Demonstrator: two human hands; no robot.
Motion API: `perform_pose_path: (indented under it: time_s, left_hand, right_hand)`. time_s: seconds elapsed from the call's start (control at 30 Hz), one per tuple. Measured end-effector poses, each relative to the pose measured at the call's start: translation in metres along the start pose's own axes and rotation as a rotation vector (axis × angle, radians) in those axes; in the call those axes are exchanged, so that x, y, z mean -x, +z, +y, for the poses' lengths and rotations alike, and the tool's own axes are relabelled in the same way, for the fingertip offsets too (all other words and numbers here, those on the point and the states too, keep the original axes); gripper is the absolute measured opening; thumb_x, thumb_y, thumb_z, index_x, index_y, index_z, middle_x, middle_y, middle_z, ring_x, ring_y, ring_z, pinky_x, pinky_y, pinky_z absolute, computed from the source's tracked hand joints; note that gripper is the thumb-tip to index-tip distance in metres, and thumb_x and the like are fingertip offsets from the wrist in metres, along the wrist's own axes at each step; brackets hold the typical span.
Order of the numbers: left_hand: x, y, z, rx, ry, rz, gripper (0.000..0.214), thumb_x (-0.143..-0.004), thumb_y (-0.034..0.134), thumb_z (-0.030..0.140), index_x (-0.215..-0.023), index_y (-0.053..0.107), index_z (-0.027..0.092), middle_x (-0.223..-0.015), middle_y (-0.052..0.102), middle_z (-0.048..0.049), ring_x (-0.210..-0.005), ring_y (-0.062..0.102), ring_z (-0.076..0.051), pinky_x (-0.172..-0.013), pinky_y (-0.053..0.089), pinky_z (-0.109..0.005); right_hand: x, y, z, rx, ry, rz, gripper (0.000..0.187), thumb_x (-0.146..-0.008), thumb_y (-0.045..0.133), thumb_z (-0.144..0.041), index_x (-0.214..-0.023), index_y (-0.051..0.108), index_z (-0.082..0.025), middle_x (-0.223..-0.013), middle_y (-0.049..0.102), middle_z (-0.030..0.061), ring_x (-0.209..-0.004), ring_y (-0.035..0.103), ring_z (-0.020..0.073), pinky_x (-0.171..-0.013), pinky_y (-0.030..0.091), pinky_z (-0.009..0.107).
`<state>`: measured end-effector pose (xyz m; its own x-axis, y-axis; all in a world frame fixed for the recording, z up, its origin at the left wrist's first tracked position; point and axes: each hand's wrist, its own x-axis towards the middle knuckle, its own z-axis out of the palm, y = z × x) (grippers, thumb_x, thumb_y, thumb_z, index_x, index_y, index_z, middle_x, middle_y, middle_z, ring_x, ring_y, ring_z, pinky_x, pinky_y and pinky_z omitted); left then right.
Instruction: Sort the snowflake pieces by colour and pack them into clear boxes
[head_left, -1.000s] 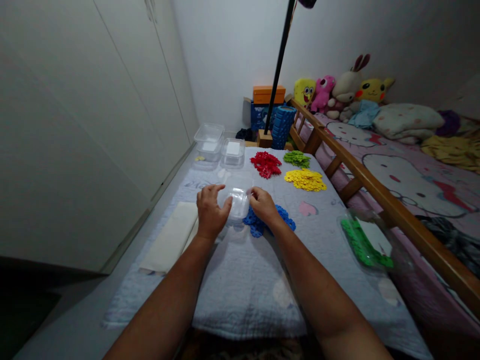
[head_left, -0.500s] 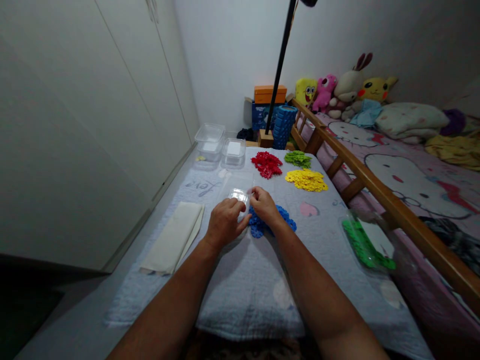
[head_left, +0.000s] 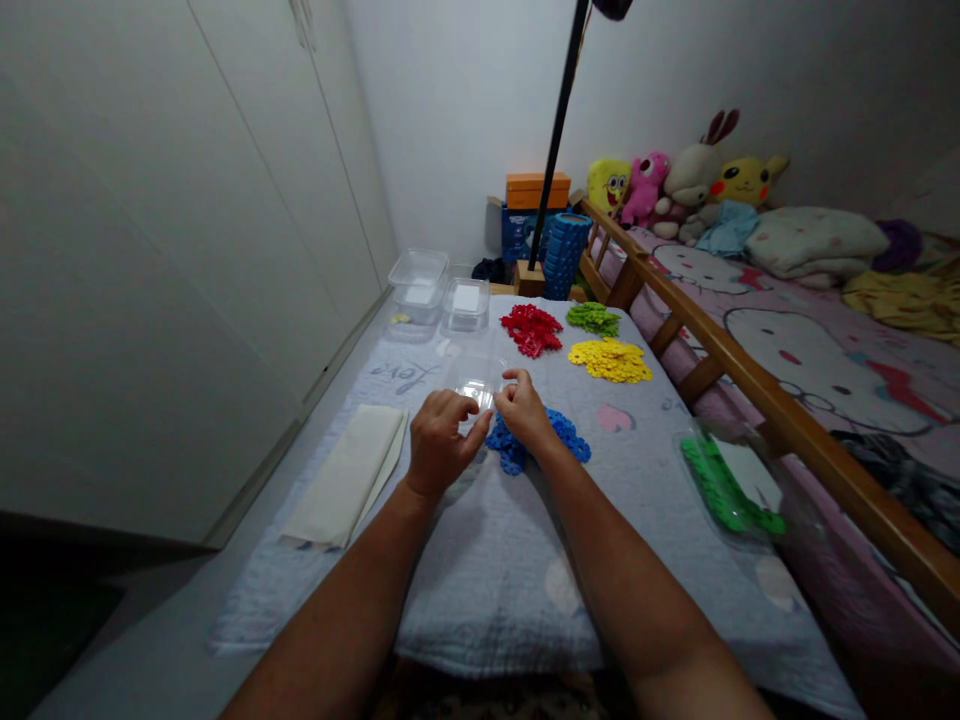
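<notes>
My left hand [head_left: 442, 440] and my right hand [head_left: 521, 408] meet over a small clear plastic container [head_left: 475, 388] on the pale blue quilt [head_left: 487, 560]. Both hands curl their fingers round its edges. A pile of blue toy pieces [head_left: 559, 432] lies just under and right of my right hand. Further back sit a red pile [head_left: 531, 329], a green pile [head_left: 593, 318] and a yellow pile [head_left: 610, 360].
Clear containers [head_left: 418, 283] [head_left: 466, 303] stand at the quilt's far left. A folded white cloth [head_left: 349, 473] lies left. A clear bag with green pieces [head_left: 724, 485] lies right, by the wooden bed rail [head_left: 757, 390]. A black pole [head_left: 559, 130] rises behind.
My left hand slid from the container's left side to its near edge, closer to my right hand. The container now shows less behind the fingers.
</notes>
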<state>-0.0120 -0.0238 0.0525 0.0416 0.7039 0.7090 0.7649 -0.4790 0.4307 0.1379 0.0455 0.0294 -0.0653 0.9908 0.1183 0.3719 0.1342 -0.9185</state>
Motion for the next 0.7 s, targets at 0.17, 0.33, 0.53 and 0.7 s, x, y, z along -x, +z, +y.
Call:
perform_pose_path:
  time_s: [0.17, 0.33, 0.53, 0.7]
  left_hand:
    - [-0.004, -0.007, -0.005, 0.138, -0.111, 0.257, 0.023, -0.086, 0.07, 0.035, -0.073, 0.058, 0.021, -0.067, 0.055, 0.0025, -0.063, 0.05, -0.013, -0.066, 0.043, -0.027]
    - [-0.015, -0.013, -0.036, 0.353, -0.515, 0.591, 0.027, -0.081, 0.071, 0.041, -0.077, 0.056, 0.019, -0.068, 0.052, 0.0051, -0.063, 0.049, -0.01, -0.064, 0.043, -0.023]
    - [-0.023, -0.015, -0.08, 0.413, -0.803, 0.681, 0.027, -0.082, 0.066, 0.041, -0.079, 0.05, 0.019, -0.068, 0.047, 0.0061, -0.064, 0.049, -0.01, -0.066, 0.045, -0.024]
    - [-0.019, -0.013, -0.091, 0.347, -0.882, 0.621, 0.02, -0.081, 0.064, 0.034, -0.083, 0.053, 0.018, -0.072, 0.049, 0.0055, -0.066, 0.049, -0.01, -0.068, 0.045, -0.025]
  right_hand:
    - [0.001, 0.001, 0.0, -0.03, 0.006, 0.006, 0.033, -0.077, 0.052, -0.026, -0.109, 0.043, -0.022, -0.058, 0.045, -0.0131, -0.056, 0.051, 0.0152, -0.061, 0.037, 0.026]
    - [0.002, 0.0, 0.001, -0.033, 0.007, 0.011, 0.034, -0.077, 0.052, -0.027, -0.109, 0.044, -0.022, -0.058, 0.044, -0.0128, -0.055, 0.049, 0.015, -0.059, 0.036, 0.026]
    - [0.001, 0.001, 0.003, -0.039, -0.033, 0.027, 0.034, -0.078, 0.053, -0.031, -0.111, 0.047, -0.021, -0.06, 0.044, -0.012, -0.055, 0.049, 0.0145, -0.06, 0.036, 0.026]
    - [0.002, 0.001, 0.006, -0.029, -0.057, 0.03, 0.036, -0.08, 0.054, -0.037, -0.112, 0.051, -0.021, -0.062, 0.046, -0.01, -0.058, 0.05, 0.0148, -0.06, 0.036, 0.026]
